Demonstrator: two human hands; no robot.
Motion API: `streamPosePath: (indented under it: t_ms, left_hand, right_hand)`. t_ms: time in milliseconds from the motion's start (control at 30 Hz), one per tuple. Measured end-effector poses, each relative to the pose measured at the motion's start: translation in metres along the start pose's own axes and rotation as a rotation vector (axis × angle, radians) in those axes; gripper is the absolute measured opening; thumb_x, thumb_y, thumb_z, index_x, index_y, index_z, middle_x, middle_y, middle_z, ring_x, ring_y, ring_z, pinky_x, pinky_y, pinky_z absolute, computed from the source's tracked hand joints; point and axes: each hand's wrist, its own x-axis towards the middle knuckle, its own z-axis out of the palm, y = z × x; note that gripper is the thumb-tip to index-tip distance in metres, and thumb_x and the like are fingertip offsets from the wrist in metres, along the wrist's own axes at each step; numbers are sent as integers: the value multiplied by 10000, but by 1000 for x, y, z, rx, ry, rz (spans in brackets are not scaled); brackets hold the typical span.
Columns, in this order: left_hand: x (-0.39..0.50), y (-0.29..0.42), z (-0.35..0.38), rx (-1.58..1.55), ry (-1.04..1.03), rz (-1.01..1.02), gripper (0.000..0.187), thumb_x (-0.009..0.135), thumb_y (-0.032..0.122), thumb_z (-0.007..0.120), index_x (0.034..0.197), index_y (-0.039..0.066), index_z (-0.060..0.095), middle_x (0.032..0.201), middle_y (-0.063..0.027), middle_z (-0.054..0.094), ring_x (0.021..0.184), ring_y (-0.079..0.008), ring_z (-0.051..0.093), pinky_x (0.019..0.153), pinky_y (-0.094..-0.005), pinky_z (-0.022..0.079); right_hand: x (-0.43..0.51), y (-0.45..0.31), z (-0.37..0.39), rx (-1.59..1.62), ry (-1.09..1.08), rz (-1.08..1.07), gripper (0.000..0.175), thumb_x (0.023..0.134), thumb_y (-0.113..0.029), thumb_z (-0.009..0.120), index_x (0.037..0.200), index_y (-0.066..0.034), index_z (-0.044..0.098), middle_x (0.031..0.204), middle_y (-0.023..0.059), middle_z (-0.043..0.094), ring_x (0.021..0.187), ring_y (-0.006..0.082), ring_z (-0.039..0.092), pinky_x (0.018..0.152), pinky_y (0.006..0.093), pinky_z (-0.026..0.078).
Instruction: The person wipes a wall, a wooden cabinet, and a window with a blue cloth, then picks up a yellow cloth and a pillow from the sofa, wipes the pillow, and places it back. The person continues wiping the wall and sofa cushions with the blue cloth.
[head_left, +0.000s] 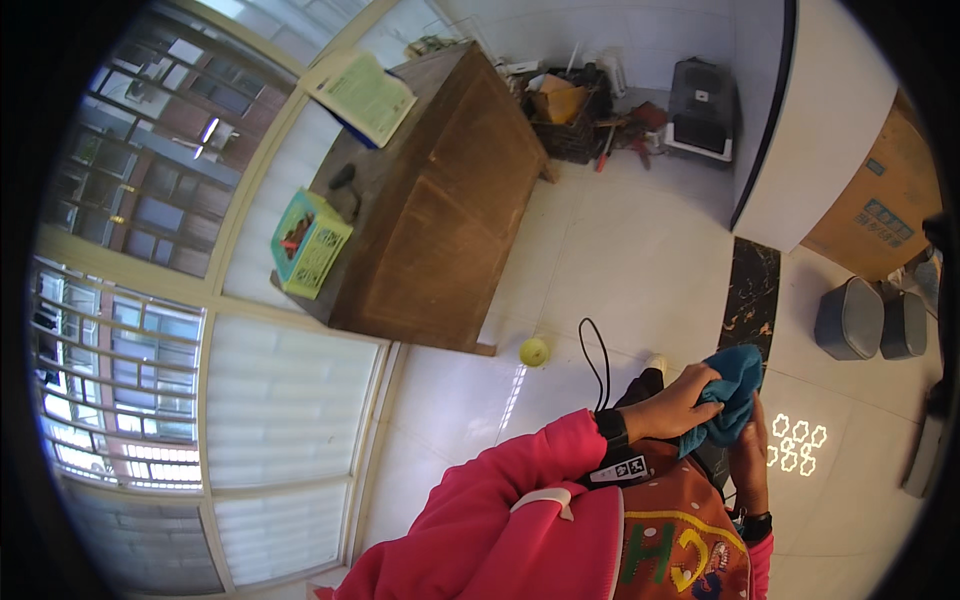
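A crumpled teal cloth (731, 394) is bunched up between my two hands in front of my body. My left hand (671, 405) grips it from the left, thumb and fingers pressed into the fabric. On the other side my right hand (750, 454) holds the cloth's lower right edge, its fingers partly hidden. Both wrists wear black bands, and a small device with a printed code (619, 471) sits by the left wrist. Below the hands is the brown front of my garment (675, 525), between pink sleeves.
A wooden cabinet (435, 232) stands at the left by the windows, bearing a green plastic basket (319, 247) and a booklet (367, 101). On the tiled floor are a yellow-green bowl (535, 351), grey stools (850, 319), a cardboard box (874, 195) and a cluttered crate (566, 135).
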Motion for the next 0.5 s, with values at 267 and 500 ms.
streamPosePath:
  t_ms: [267, 500]
  left_hand:
    - [144, 19, -2, -403, -358, -91, 484, 987, 495, 456, 916, 19, 404, 947, -83, 415, 891, -151, 422, 814, -297, 401]
    - [250, 18, -47, -378, -471, -104, 464, 961, 223, 575, 1310, -39, 418, 1134, -57, 546, 948, -110, 562, 813, -257, 481]
  right_hand:
    - [98, -62, -42, -686, 38, -210, 891, 793, -251, 767, 1463, 8, 241, 1405, 172, 393, 1302, 260, 404, 1079, 366, 328]
    - [176, -118, -88, -881, 229, -241, 606, 756, -36, 700, 1323, -5, 487, 1230, 204, 566, 1132, 293, 572, 969, 354, 437]
